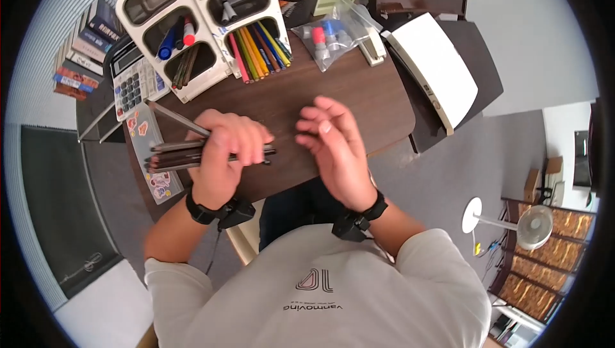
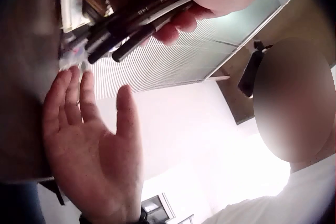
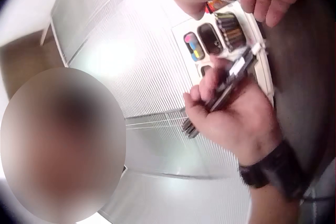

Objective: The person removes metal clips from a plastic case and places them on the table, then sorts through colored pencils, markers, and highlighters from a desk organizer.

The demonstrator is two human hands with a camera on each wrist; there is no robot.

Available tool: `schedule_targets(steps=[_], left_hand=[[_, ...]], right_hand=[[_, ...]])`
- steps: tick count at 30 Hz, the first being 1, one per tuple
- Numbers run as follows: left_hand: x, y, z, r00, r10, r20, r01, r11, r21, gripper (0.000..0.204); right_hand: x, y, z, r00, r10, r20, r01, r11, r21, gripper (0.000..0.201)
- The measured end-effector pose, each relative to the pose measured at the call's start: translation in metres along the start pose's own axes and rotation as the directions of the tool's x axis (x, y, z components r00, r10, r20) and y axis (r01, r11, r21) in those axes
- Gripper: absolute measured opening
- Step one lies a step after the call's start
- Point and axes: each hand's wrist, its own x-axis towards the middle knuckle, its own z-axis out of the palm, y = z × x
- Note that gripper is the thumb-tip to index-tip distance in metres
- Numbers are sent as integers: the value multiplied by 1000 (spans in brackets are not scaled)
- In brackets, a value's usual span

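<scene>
In the head view the left hand (image 1: 223,149) grips a bundle of several dark pencils (image 1: 176,157) above the desk's near left part, one of them slanting up apart from the rest. The right hand (image 1: 336,152) is a short way to its right, fingers loosely bent, holding nothing. The left wrist view shows the pencils' ends (image 2: 126,43) sticking out of the grip, with the right hand (image 2: 94,145) palm up below. In the right wrist view the left hand (image 3: 236,113) has its fingers curled round the pencils (image 3: 223,90).
A white organizer (image 1: 221,69) with coloured pencils (image 1: 259,53) and markers stands at the desk's back. Beside it are a plastic bag (image 1: 330,37), a black mesh holder (image 1: 298,8) and a stapler (image 1: 371,50). A calculator (image 1: 131,88) and sticker sheet (image 1: 142,131) are at left.
</scene>
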Motion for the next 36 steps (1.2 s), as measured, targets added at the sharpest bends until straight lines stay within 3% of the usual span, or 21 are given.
schedule_targets(steps=[1,2,3,4,6,8,10,13,15,19,20,22,24,26,28,30,31,32,33,34,36], left_hand=[[2,4,1,1000,-18,11,18,1000,3,21],[5,11,4,998,-67,-12,68,967,244,19],[7,14,7,993,-106,-44,114,875,470,16],[6,11,10,992,-118,-37,121,874,471,16],[5,3,15,953,-285,-100,266,632,728,11],[0,-11,7,945,-316,-77,275,648,710,8],[0,-20,5,961,-277,8,177,635,752,6],[0,-21,7,951,-309,-7,223,669,709,6],[-1,-22,5,947,-317,-45,267,705,657,11],[-2,-28,6,889,-404,-213,417,529,739,20],[-3,-27,9,886,-413,-210,419,520,745,20],[0,-28,21,918,-384,-102,209,248,946,24],[8,-34,36,929,-351,-120,218,253,943,26],[18,-32,51,887,-451,-97,177,139,974,25],[18,-36,61,895,-425,-140,219,144,965,26],[9,-43,63,897,-401,-186,264,147,953,28],[0,-52,55,919,-310,-242,340,315,886,28],[-7,-56,51,924,-222,-311,381,481,790,30],[-11,-54,56,886,-261,-384,463,547,698,32],[-14,-51,57,887,-261,-382,462,544,700,32],[-19,-45,57,832,-290,-473,555,429,713,32]], right_hand=[[3,-5,-4,996,-83,-33,80,993,-81,43],[5,-8,-11,995,-87,-45,84,994,-70,43],[6,-9,-19,991,-126,46,132,971,-201,41],[6,-10,-24,979,-150,141,189,926,-326,39],[4,-6,-25,965,-157,209,220,920,-325,33],[5,0,-24,927,-254,275,362,794,-489,31],[8,-5,-16,848,-332,412,528,576,-624,42],[7,-8,-7,862,-295,411,506,545,-669,53],[13,-12,-6,821,-263,508,570,447,-690,63],[34,-18,-13,735,-295,611,663,504,-554,58],[38,-14,-17,713,-290,638,662,578,-477,52],[42,-13,-23,687,-303,660,661,637,-395,45],[40,-14,-28,806,-168,568,418,840,-345,33],[40,-9,-33,797,-238,556,473,818,-328,28],[41,-5,-34,869,-195,454,300,938,-172,26],[44,-6,-36,907,-151,393,213,970,-120,27],[44,-7,-38,934,-93,344,122,990,-64,29],[46,-8,-40,935,-100,340,127,990,-59,29],[49,-10,-41,958,-27,285,7,998,69,30],[51,-10,-43,969,58,241,-108,973,202,32],[52,-9,-43,971,57,230,-118,958,262,33]])
